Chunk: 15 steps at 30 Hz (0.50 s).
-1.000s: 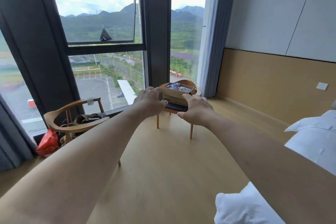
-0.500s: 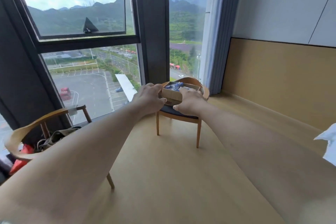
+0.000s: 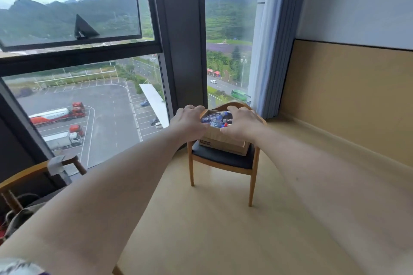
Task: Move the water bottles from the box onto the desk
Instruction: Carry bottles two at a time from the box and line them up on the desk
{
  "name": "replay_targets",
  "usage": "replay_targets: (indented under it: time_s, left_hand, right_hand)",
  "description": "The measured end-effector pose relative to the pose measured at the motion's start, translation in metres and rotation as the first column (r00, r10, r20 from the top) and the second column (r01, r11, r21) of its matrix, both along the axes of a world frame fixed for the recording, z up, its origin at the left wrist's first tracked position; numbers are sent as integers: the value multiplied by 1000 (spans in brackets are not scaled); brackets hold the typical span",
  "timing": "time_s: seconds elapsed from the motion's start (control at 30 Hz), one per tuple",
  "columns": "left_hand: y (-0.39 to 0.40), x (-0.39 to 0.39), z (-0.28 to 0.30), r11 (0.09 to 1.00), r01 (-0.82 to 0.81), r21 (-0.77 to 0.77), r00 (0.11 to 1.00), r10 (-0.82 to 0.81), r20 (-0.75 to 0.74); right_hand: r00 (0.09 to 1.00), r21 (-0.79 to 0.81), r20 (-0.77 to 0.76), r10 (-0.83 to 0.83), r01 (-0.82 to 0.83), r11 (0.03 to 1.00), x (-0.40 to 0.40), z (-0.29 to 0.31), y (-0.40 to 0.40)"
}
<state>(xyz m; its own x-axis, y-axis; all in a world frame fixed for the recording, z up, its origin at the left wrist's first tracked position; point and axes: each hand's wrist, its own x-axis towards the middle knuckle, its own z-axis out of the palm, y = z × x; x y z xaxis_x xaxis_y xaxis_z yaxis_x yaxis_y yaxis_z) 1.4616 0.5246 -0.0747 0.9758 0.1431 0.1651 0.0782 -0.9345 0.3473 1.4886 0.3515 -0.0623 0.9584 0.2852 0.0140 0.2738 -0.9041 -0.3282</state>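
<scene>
The box [image 3: 223, 140] is matt brown cardboard with a paper label. The bottles [image 3: 215, 118] inside look like clear glossy plastic. The chair [image 3: 223, 163] at 12 o'clock has a smooth varnished wood frame and a dark matt seat pad. The floor [image 3: 223, 230] is pale, smooth wood-look with a soft sheen. The curtain [image 3: 272, 40] at 1 o'clock is bluish cloth.

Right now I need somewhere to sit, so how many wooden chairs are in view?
2. One chair stands by the window corner, with the cardboard box on its seat. A second chair sits at the left edge, only partly in frame. Others may be out of view.
</scene>
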Motion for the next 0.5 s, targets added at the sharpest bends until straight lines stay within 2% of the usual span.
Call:
replay_targets:
  time_s: [0.23,0.5]
  left_hand:
    - [38,176,-35,996,89,5,995,-88,-37]
    - [69,370,-39,984,175,9,982,-174,-72]
  right_hand:
    - [995,-25,-51,-85,84,996,151,-37,28]
    - [983,-27,-88,-163,162,987,325,-49,67]
